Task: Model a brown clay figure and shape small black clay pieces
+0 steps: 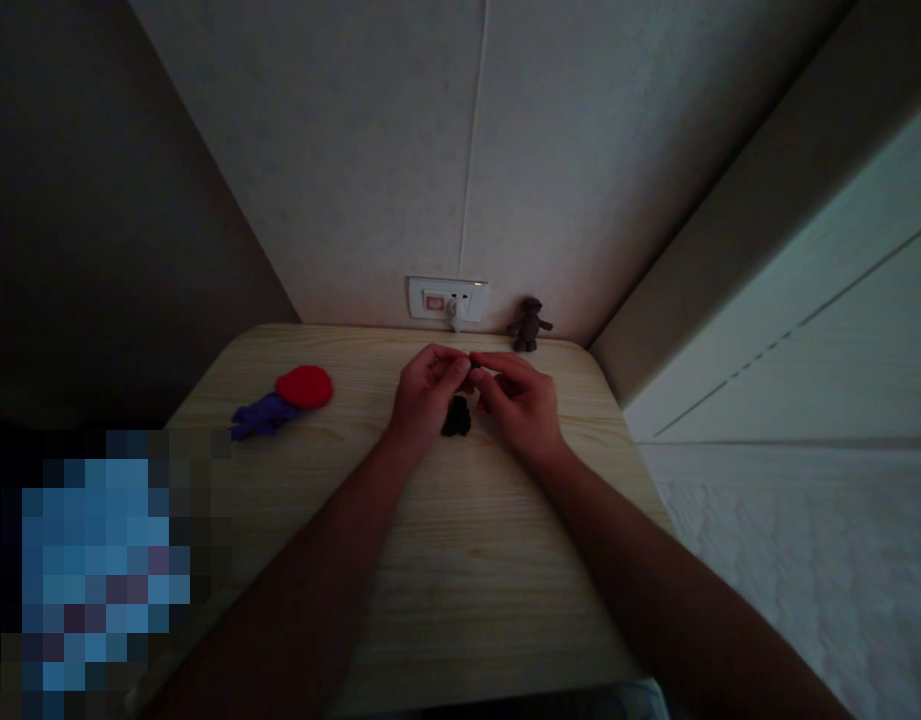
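Note:
My left hand [427, 392] and my right hand [521, 402] meet over the middle of the wooden tabletop, fingers pinched together. Between their fingertips is a small dark piece [474, 364], mostly covered by the fingers; its kind is too small to tell. Just below, between the two hands, a black lump [456, 417] with an uneven outline lies on the wood. Behind my right hand, a small dark brown figure [530, 325] stands upright near the wall, its arms out to the sides.
On the tabletop [460, 600], a flat red round piece [304, 387] touches a purple lumpy piece [267, 414] at the left. A wall socket [446, 300] with a white plug sits behind the table's back edge. White quilted bedding [790, 570] lies at the right; the lower left is pixelated.

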The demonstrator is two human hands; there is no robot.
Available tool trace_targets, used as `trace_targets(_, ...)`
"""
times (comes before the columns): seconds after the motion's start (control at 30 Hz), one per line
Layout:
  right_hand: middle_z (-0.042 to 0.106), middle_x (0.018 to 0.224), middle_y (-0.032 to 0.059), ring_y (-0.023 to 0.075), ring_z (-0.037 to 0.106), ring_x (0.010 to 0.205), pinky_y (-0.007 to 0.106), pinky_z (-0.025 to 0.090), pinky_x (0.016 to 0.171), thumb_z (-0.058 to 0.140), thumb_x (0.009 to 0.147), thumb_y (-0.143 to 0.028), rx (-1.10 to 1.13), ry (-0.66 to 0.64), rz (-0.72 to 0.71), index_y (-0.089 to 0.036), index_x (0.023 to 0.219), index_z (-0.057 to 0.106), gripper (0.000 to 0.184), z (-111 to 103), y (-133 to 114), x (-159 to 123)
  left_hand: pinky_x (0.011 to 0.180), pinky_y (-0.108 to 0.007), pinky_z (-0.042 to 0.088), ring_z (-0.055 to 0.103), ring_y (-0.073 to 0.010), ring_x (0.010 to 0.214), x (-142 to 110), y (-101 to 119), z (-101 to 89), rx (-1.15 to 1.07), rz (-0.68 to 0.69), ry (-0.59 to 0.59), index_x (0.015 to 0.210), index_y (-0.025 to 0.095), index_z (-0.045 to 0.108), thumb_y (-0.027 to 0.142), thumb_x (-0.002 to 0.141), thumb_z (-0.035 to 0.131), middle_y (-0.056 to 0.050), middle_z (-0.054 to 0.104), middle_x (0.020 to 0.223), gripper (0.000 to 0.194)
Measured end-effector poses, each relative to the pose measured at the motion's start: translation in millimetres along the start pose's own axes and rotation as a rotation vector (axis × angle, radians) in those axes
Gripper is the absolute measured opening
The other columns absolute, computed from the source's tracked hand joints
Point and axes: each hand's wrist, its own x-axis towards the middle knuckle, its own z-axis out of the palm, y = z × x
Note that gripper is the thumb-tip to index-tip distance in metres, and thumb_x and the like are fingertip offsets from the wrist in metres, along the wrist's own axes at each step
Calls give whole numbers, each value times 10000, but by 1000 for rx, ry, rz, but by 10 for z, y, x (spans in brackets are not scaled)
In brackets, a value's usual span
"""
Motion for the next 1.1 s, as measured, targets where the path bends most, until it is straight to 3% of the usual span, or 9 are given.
trace_targets(0.17, 799, 845, 63, 102, 602, 479, 233, 476, 439, 791, 851, -475, 10, 72, 111, -195, 1136, 796, 400, -3, 10, -20, 645, -247, 534, 670, -125, 651, -10, 26, 33, 6, -3, 5, 885, 189, 649, 450, 724, 902, -3, 728, 751, 398)
trace_targets(0.43, 789, 1132, 97, 98, 634, 549, 251, 528, 485, 765, 884, -470, -17, 38, 13, -230, 1093, 808, 321, -8, 50, -6, 669, -264, 547, 676, -132, 664, -2, 22, 10, 20, 0, 16, 882, 190, 628, 403, 694, 909, -2, 725, 761, 399)
trace_targets(0.73, 772, 1066, 88, 105, 617, 550, 270, 532, 486, 744, 907, -486, -11, 10, -36, -236, 1038, 827, 294, -22, 11, 24, 678, -262, 550, 680, -127, 679, 2, 37, 13, 22, -1, 10, 905, 188, 638, 295, 696, 873, -8, 744, 815, 332)
trace_targets(0.9, 770, 1174, 101, 92, 598, 523, 272, 520, 466, 730, 906, -505, -9, 55, 22, -238, 1104, 813, 343, -24, 52, 17, 768, -261, 569, 720, -131, 787, 5, 28, 21, 64, 33, 2, 958, 169, 694, 227, 690, 881, -32, 772, 901, 332)
trace_targets(1.1, 762, 1202, 100, 94, 622, 559, 275, 533, 500, 722, 929, -449, -60, 11, -44, -244, 1111, 815, 290, -39, 55, 30, 846, -291, 585, 743, -162, 871, 14, 4, -5, 58, 19, 35, 926, 158, 730, 220, 633, 933, -60, 789, 931, 361)
